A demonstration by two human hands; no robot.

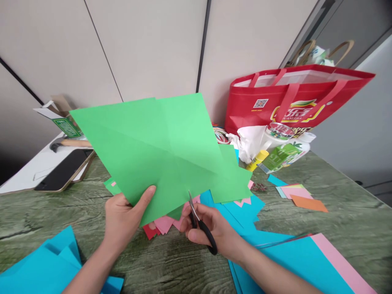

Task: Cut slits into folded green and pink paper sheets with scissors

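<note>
My left hand point(124, 218) pinches the lower corner of a large creased green paper sheet point(159, 151) and holds it up over the table, thumb on the front. My right hand point(211, 230) grips black-handled scissors point(199, 222), blades pointing up at the sheet's bottom edge. The blade tips touch or sit just at the green paper's edge. Under the sheet lie pink and red paper scraps point(163, 224).
Blue sheets point(39, 269) lie at the lower left, blue and pink sheets point(306, 257) at the lower right. A red shopping bag point(294, 102), a glue stick point(257, 160), bottles, a tablet point(64, 169) and small coloured papers point(306, 200) stand on the green wood-grain table point(346, 216).
</note>
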